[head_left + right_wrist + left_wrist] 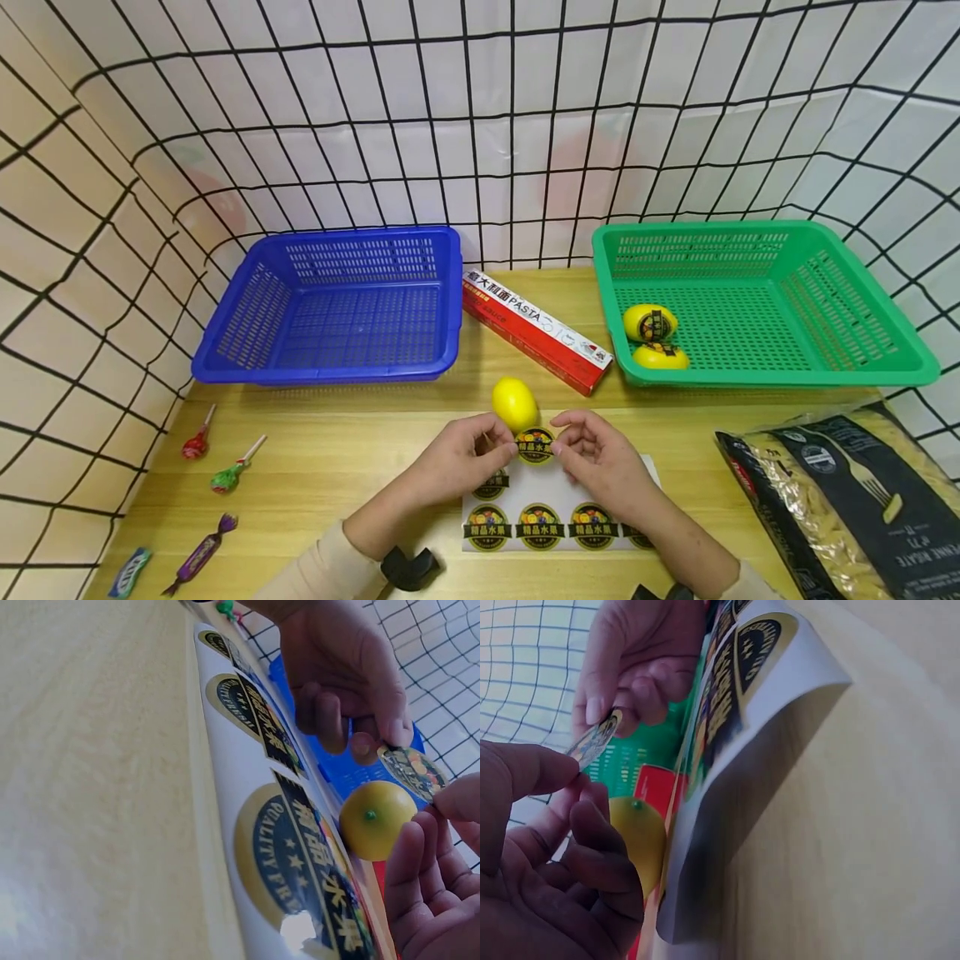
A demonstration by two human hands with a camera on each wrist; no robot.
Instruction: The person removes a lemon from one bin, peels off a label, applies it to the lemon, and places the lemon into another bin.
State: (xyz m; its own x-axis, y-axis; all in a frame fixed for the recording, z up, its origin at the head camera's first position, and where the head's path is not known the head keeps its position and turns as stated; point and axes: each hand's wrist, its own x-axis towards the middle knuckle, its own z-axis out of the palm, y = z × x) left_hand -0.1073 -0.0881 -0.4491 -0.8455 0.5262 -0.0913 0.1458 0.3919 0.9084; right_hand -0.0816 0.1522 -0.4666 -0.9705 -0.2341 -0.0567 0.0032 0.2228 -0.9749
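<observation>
A round black-and-gold fruit sticker [536, 446] is stretched between both hands, just above the white sticker sheet [525, 487]. My left hand [468, 454] pinches its left edge between thumb and forefinger. Its right edge is pinched by my right hand [603, 462]. Directly behind the sticker, a bare yellow lemon [515, 403] lies on the table; in the right wrist view the lemon [377, 820] shows a green tip. Several more stickers remain on the sheet, whose edge curls up in the left wrist view.
At the back left stands a blue basket [360, 333]; a green basket [750, 375] at the right holds two stickered lemons [649, 323]. Between them lies a pasta box [536, 329]. A penne bag [847, 500] is at right; lollipops [227, 477] and wrapped candies [201, 553] lie left.
</observation>
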